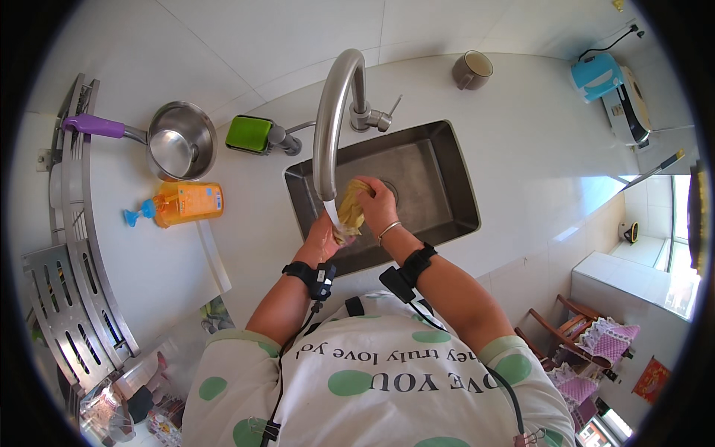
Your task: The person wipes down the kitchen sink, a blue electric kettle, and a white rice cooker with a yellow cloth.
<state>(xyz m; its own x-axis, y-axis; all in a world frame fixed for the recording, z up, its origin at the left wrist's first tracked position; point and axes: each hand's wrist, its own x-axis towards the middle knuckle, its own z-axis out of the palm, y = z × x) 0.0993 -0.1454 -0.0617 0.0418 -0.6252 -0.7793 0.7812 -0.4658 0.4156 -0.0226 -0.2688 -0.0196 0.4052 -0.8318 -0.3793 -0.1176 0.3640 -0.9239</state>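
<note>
A wet yellow cloth is bunched between my two hands over the left part of the dark metal sink. My right hand pinches its upper end. At its lower end, my left hand holds the cloth from the left, its fingers partly hidden by the water and the fabric. A stream of water runs from the brushed-metal faucet onto the cloth and my left hand. Part of the drain shows behind my right hand.
Left of the sink stand a green sponge in a holder, a steel saucepan with a purple handle, and an orange pump bottle lying on its side. A brown mug sits behind the sink at right. A metal rack lines the left edge.
</note>
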